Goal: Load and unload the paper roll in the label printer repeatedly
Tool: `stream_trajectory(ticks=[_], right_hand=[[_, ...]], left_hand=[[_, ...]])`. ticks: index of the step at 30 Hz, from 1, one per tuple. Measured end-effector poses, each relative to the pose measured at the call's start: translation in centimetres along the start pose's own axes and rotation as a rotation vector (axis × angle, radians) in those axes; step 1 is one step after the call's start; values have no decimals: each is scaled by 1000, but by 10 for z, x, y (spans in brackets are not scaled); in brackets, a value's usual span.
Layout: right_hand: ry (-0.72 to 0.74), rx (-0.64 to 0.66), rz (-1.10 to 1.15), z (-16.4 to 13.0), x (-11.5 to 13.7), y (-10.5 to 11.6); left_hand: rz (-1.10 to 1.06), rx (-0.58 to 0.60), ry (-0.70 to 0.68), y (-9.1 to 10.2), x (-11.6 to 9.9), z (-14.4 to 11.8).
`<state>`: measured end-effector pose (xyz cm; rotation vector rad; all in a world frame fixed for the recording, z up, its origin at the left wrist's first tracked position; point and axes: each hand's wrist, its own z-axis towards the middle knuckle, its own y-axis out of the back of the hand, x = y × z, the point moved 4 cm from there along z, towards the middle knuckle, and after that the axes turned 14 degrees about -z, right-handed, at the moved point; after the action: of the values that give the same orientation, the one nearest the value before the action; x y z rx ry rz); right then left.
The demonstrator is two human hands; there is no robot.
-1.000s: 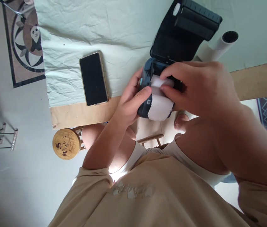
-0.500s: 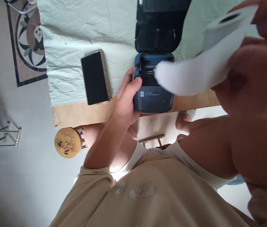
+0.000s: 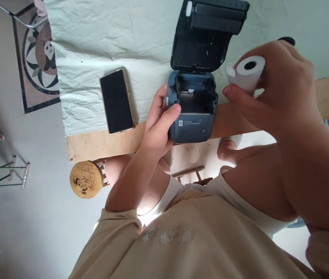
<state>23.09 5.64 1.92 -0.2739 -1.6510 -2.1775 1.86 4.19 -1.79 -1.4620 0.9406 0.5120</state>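
Note:
A small dark blue printer (image 3: 192,126) stands at the table's near edge with its black lid (image 3: 203,38) swung up and back. Its paper bay (image 3: 195,95) shows open with no roll inside. My left hand (image 3: 158,122) grips the printer's left side, thumb on its top front. My right hand (image 3: 275,91) holds a white paper roll (image 3: 246,73) just right of the printer, above the table, hollow core facing me.
A black phone (image 3: 116,100) lies face up left of the printer on the pale green cloth (image 3: 109,35) covering the wooden table (image 3: 94,143). A round wooden stool (image 3: 85,180) stands below the table edge. A panda rug (image 3: 38,58) lies on the floor at left.
The paper roll left the printer's bay in my right hand, swung up close to the camera, then came down beside the printer with its loose strip wound in. My left hand stayed on the printer.

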Motion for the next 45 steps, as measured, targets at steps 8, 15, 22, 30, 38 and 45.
stream_trajectory(ticks=[8,15,22,30,38,45], right_hand=[[-206,239,-250,5,-12,-20],[357,-257,-32,-15,31,7],[468,-100,9,-36,61,-26],[477,-115,-66,-39,64,-38],[449,-78,-74,-39,68,-39],[468,-93,-69,-39,67,-39]], left_hand=[[31,-29,-18,3,2,2],[47,-40,-37,4,5,2],[336,-125,-109,23,9,2],[875,51,-391,18,-21,-6],[1327,-349,-430,56,-95,6],[1320,-455,-59,89,-99,27]])
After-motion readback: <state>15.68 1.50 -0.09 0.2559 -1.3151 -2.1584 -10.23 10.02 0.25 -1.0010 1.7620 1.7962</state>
